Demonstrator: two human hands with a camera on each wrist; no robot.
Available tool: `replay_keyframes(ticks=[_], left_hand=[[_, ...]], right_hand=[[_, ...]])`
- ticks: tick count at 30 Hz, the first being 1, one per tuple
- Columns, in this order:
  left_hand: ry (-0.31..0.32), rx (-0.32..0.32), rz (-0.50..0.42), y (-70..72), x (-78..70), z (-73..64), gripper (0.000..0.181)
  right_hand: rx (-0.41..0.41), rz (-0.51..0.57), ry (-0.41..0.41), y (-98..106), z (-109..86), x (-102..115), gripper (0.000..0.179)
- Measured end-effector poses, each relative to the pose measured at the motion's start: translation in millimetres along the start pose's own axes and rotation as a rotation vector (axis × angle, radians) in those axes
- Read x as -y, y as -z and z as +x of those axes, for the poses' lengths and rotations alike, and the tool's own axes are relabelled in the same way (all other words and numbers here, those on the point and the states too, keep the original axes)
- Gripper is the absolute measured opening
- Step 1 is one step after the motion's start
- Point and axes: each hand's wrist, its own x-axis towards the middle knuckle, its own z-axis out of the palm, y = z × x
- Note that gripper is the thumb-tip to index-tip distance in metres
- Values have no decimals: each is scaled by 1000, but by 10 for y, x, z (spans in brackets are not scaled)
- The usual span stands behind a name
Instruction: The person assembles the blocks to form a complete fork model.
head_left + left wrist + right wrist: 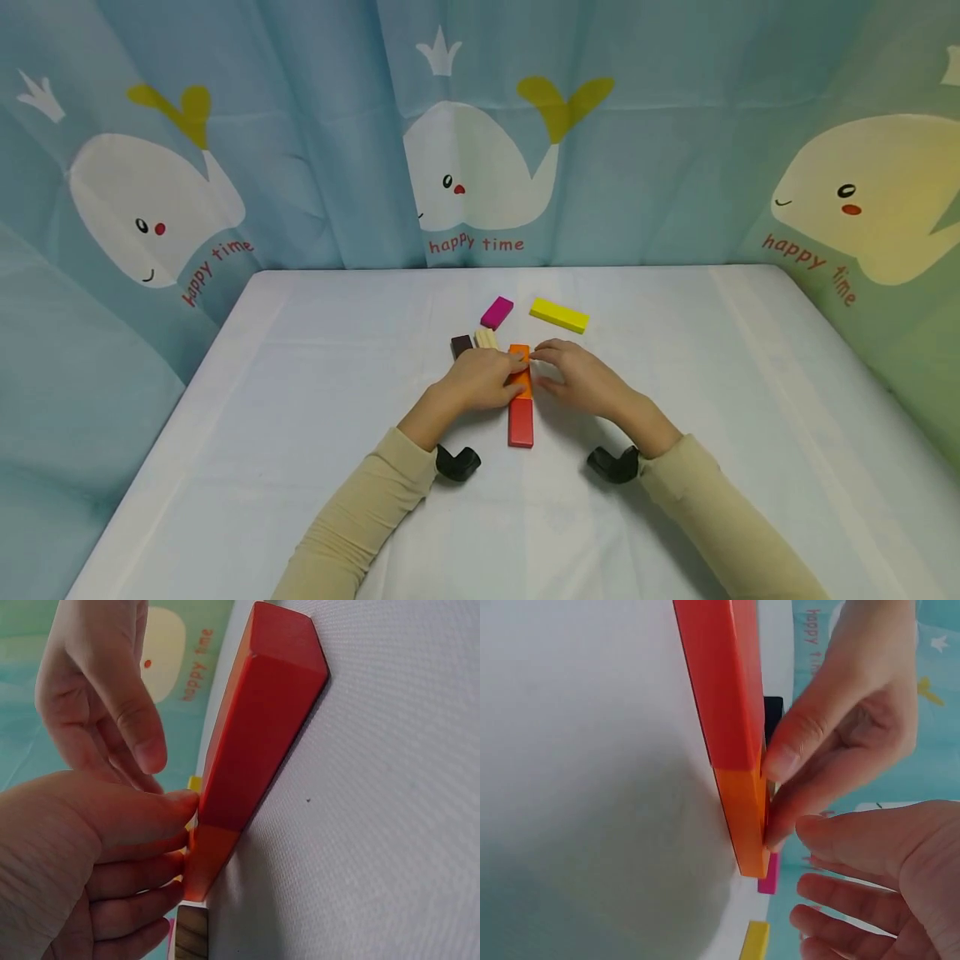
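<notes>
Touching the orange block [739, 817], left hand [483, 377] looks uncurled — right hand [583, 379] relaxed just beside.

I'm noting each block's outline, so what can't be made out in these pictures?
Head view: the near ends of the dark block and cream block, hidden by the left hand.
Head view: part of the top of the orange block, covered by that hand.
Right wrist view: one end of the red block, cut off by the top edge.
Left wrist view: the lower end of the wood-grained piece, cut off by the bottom edge.
</notes>
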Motion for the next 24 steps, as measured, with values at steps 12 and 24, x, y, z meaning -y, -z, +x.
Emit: replay_keyframes(ticks=[12,24], left_hand=[[13,20,2,-6,-1,1,40],[-1,-1,11,-8,-1,-7,36]], right_hand=[[-51,20,-50,14,79,-177,34],[-76,15,-117,27,164,-357,37]])
